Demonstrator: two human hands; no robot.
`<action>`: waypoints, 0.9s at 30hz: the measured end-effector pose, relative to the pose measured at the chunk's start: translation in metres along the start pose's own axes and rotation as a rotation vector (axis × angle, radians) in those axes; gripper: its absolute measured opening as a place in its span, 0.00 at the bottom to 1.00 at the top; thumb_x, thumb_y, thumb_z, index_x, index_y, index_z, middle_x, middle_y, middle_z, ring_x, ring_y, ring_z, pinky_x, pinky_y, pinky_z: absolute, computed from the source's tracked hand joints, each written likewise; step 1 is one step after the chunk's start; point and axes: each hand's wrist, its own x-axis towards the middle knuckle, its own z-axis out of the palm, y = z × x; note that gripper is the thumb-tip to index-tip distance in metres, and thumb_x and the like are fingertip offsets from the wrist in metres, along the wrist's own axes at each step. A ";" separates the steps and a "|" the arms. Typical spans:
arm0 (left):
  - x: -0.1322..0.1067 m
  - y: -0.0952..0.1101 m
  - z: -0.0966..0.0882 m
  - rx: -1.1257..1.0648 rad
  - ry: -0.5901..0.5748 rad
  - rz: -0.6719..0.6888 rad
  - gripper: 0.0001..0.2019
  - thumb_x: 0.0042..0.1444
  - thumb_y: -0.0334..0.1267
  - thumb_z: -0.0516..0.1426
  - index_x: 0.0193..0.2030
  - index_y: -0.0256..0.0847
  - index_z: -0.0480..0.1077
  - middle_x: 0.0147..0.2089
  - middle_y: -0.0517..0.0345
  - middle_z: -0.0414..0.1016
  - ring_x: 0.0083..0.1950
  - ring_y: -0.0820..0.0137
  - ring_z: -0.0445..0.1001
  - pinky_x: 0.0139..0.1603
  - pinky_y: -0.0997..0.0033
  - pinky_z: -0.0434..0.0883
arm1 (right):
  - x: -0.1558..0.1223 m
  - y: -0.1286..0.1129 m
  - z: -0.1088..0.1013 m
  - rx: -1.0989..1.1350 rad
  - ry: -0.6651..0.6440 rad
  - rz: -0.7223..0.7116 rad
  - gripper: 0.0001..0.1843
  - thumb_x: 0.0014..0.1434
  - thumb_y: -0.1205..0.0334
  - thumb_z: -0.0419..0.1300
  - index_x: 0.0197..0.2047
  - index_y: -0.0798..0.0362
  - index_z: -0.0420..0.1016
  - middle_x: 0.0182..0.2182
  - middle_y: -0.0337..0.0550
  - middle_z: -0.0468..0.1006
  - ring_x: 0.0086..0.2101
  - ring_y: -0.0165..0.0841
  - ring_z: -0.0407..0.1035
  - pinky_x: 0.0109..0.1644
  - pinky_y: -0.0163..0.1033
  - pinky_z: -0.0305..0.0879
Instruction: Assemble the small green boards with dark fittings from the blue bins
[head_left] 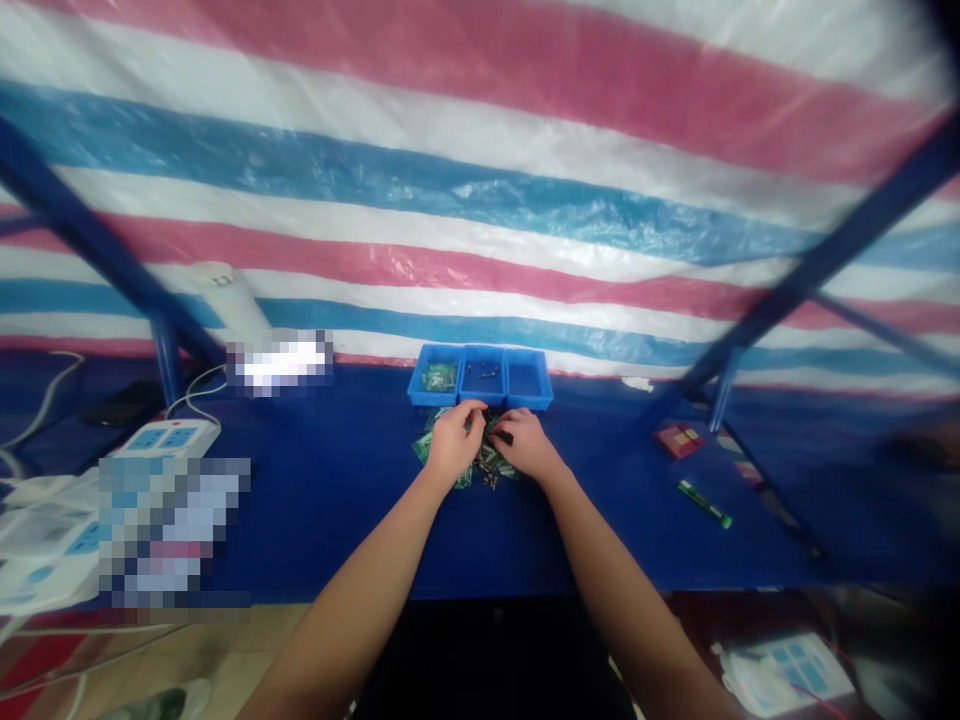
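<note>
My left hand (454,436) and my right hand (523,440) meet over a small pile of green parts (480,462) and small dark pieces on the blue table cloth (337,500). Both hands have their fingers curled and pinched together near a small dark part (501,436) between them. What each hand grips is too small to make out. Just behind the hands stand three joined blue bins (480,378): the left one holds green parts, the middle one a few small dark pieces.
A power strip (166,438) with white cables lies at the left. A red small box (679,439) and a green pen-like item (703,503) lie at the right. Blue metal frame bars (810,270) slant down on both sides. A striped tarp (480,180) hangs behind.
</note>
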 end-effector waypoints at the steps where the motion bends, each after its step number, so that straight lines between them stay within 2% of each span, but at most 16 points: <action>1: 0.000 0.000 0.000 0.002 0.002 0.001 0.10 0.61 0.34 0.52 0.43 0.43 0.73 0.36 0.59 0.80 0.36 0.70 0.76 0.41 0.71 0.71 | 0.000 -0.001 0.000 0.007 0.002 0.000 0.04 0.56 0.63 0.64 0.34 0.49 0.81 0.36 0.45 0.77 0.40 0.39 0.66 0.49 0.46 0.61; 6: -0.001 0.000 0.000 0.021 -0.003 0.000 0.09 0.61 0.34 0.52 0.43 0.43 0.73 0.37 0.60 0.79 0.36 0.70 0.76 0.41 0.71 0.72 | 0.003 -0.011 -0.006 0.188 0.102 0.052 0.05 0.58 0.62 0.62 0.33 0.49 0.80 0.35 0.44 0.80 0.39 0.38 0.69 0.48 0.45 0.63; 10: 0.000 0.000 0.002 0.020 -0.028 0.047 0.10 0.62 0.35 0.53 0.44 0.43 0.74 0.40 0.57 0.79 0.39 0.68 0.77 0.43 0.68 0.72 | 0.002 -0.016 -0.011 0.406 0.257 0.222 0.08 0.58 0.57 0.60 0.37 0.48 0.80 0.35 0.42 0.81 0.35 0.36 0.72 0.43 0.42 0.67; 14: 0.001 -0.001 0.004 -0.001 -0.080 0.134 0.10 0.62 0.36 0.53 0.46 0.43 0.75 0.41 0.55 0.79 0.43 0.66 0.77 0.47 0.65 0.73 | 0.003 -0.017 -0.012 0.645 0.303 0.364 0.13 0.57 0.53 0.61 0.38 0.52 0.79 0.34 0.43 0.81 0.30 0.34 0.72 0.37 0.39 0.69; 18: 0.001 -0.001 0.002 -0.022 -0.081 0.167 0.11 0.62 0.36 0.54 0.47 0.45 0.75 0.40 0.55 0.79 0.42 0.67 0.76 0.47 0.64 0.73 | 0.005 -0.015 -0.010 0.775 0.317 0.380 0.13 0.54 0.53 0.64 0.38 0.53 0.79 0.34 0.44 0.80 0.30 0.34 0.72 0.36 0.38 0.69; 23: 0.002 0.001 -0.001 -0.060 -0.098 0.178 0.11 0.62 0.35 0.54 0.48 0.46 0.75 0.40 0.56 0.78 0.41 0.68 0.75 0.45 0.65 0.73 | 0.005 -0.012 -0.008 0.780 0.335 0.361 0.13 0.53 0.52 0.65 0.37 0.53 0.79 0.34 0.44 0.80 0.29 0.32 0.71 0.34 0.37 0.68; 27: 0.002 0.001 0.001 -0.059 -0.119 0.197 0.13 0.62 0.35 0.54 0.52 0.46 0.73 0.41 0.55 0.77 0.41 0.68 0.75 0.45 0.65 0.73 | 0.005 -0.014 -0.008 0.804 0.323 0.334 0.20 0.54 0.53 0.65 0.48 0.52 0.77 0.32 0.42 0.81 0.29 0.32 0.72 0.36 0.38 0.70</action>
